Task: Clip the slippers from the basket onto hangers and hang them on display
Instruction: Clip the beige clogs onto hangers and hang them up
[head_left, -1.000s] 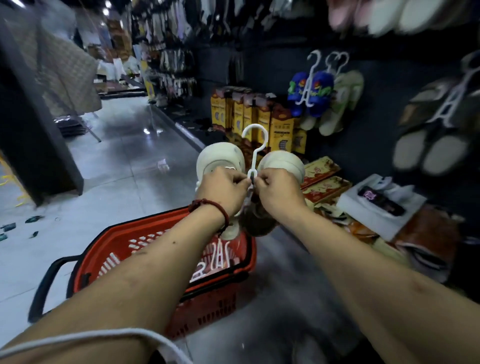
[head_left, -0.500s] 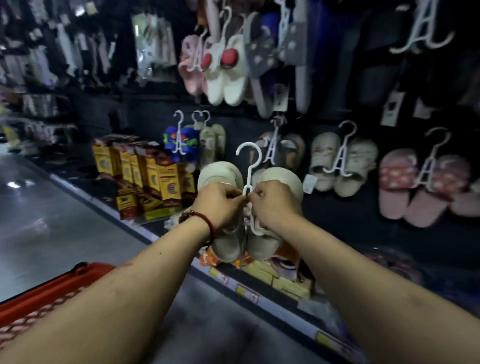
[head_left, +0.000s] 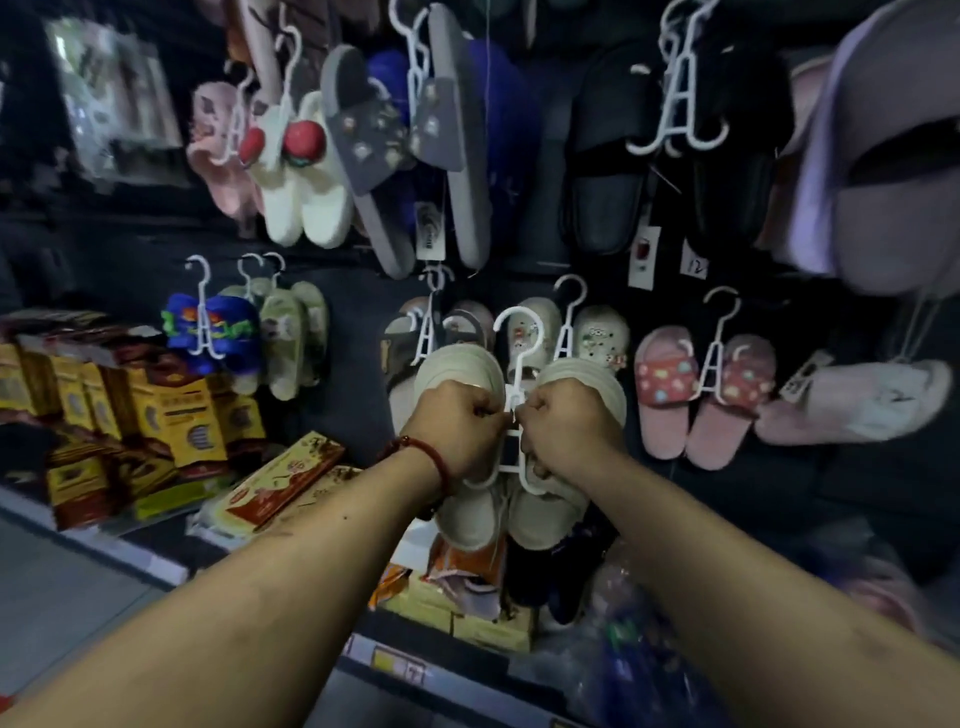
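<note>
The basket had slipped from view as the cream slippers came up just left of the pink spotted pair. Left hand and right hand, knuckles nearly touching, pinched the white hanger; hook upright, toes down, display wall straight ahead of both.

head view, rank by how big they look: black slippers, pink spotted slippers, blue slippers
Largest: black slippers.
Then: pink spotted slippers.
Smallest: blue slippers.
Wide-angle lens and differing distance make true sizes unsure.
</note>
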